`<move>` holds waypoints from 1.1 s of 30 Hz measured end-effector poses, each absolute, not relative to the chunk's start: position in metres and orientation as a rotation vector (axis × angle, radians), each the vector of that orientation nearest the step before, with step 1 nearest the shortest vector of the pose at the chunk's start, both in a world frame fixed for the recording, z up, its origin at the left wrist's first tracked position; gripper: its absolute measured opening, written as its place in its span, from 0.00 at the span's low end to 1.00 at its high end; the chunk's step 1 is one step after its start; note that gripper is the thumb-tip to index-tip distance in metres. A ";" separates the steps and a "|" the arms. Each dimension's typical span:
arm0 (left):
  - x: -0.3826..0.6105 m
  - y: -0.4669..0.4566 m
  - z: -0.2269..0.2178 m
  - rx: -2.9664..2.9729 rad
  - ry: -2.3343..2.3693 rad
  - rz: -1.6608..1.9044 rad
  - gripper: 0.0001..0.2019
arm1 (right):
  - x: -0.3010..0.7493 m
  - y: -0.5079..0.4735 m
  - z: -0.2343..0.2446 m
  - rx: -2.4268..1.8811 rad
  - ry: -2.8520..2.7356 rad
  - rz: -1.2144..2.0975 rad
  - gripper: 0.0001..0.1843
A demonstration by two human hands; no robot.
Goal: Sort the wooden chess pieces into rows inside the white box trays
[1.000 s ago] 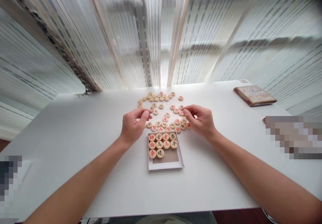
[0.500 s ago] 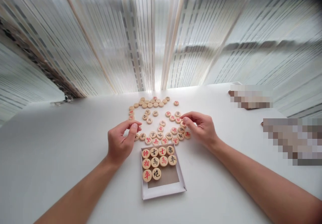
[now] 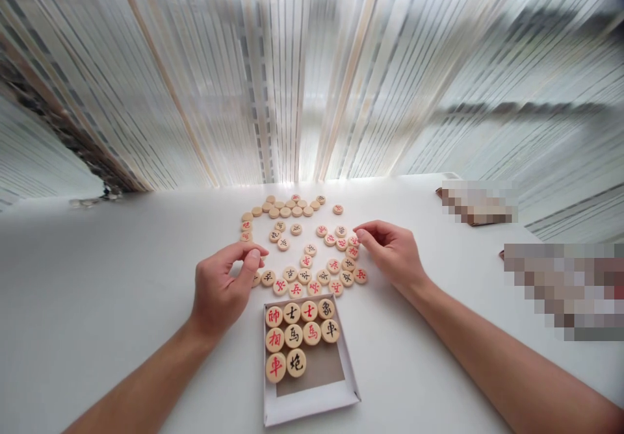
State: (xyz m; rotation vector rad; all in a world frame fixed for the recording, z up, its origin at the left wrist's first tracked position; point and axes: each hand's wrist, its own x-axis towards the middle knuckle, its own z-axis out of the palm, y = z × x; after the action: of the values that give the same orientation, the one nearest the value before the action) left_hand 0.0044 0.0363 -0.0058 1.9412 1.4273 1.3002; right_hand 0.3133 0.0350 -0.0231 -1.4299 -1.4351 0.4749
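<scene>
Two hands working. Left hand [image 3: 221, 284] is curling, thumb against index, beside loose pieces; can't tell if it's gripping one. Right hand [image 3: 394, 252] is pinching thumb to index right by a red-marked piece [image 3: 354, 241]; grip unclear too. One shallow box [image 3: 312, 411] is sitting between the forearms, holding ten round pieces [image 3: 296, 363] in rows of four, four, two: five red, five black. Loose pieces [image 3: 295, 289] are lying beyond it, some hidden, exact count unclear. White table [image 3: 121, 304]; striped curtain [image 3: 209, 63] is hanging behind; two pixelated items [image 3: 478, 203] are lying at right.
</scene>
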 end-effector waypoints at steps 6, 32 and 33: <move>0.009 0.038 -0.004 2.021 1.409 1.299 0.12 | 0.308 0.035 -0.020 -1.458 -1.618 0.417 0.11; 0.045 0.007 0.027 1.629 0.925 1.076 0.07 | 0.256 -0.027 0.008 -1.058 -1.687 0.350 0.09; 0.048 0.004 0.030 1.540 0.884 1.026 0.07 | 0.253 -0.030 0.008 -1.032 -1.676 0.364 0.09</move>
State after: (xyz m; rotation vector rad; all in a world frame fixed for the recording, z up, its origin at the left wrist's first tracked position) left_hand 0.0475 0.0038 0.0296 1.5398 0.8841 1.0259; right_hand 0.2530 -0.0303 0.0084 -1.0316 -1.6756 0.3637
